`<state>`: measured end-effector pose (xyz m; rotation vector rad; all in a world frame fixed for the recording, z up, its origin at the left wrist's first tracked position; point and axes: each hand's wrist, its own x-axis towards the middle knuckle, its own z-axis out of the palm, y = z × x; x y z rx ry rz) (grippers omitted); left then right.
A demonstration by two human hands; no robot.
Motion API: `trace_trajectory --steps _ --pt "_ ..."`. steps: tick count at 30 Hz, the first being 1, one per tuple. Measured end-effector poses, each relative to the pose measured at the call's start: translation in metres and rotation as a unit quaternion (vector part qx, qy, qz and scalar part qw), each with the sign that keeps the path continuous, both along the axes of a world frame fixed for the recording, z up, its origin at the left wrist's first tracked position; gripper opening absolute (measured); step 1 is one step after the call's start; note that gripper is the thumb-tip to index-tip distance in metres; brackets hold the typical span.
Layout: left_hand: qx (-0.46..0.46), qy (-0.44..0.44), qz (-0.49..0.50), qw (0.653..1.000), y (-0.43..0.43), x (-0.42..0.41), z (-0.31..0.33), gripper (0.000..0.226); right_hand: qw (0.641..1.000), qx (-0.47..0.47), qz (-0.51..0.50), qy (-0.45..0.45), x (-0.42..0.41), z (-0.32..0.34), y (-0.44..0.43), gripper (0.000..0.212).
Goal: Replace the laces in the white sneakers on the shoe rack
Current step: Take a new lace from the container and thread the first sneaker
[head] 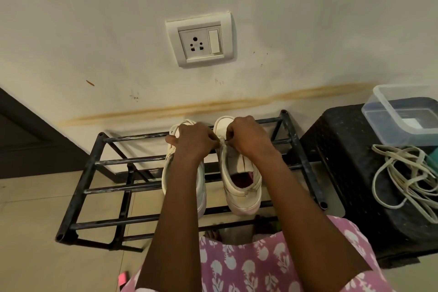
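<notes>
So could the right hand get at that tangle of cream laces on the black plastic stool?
Probably yes. The tangled cream laces lie uncovered on the black plastic stool, on the same side as the right hand. It would first have to let go of the white sneaker it grips.

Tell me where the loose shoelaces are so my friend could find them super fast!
Look right of the black metal shoe rack, where a black plastic stool stands. On its top lies a tangled heap of flat cream shoelaces, beside a clear plastic box. It is the only loose, stringy pile there; the box is hard and see-through.
</notes>
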<state>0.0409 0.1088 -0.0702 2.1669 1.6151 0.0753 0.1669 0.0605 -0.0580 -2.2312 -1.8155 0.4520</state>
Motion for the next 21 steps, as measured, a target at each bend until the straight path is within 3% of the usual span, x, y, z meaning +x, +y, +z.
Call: trace_trajectory --steps 6,12,19,21 --pt "0.067 0.017 0.007 0.998 -0.02 0.01 0.014 0.011 0.993 0.086 -0.075 0.025 -0.003 0.0 -0.008 0.019" --pt "0.063 -0.003 0.028 0.998 -0.023 0.004 0.017 0.006 0.984 0.042 -0.109 0.135 0.008 -0.004 -0.008 0.021" --pt "0.062 -0.003 0.057 0.996 -0.021 0.005 0.015 0.013 0.93 -0.007 -0.172 0.325 0.032 -0.006 -0.015 0.005" --pt "0.059 0.011 0.061 0.996 -0.019 0.005 0.013 0.013 0.901 0.002 -0.224 0.371 0.036 -0.012 -0.013 0.022"
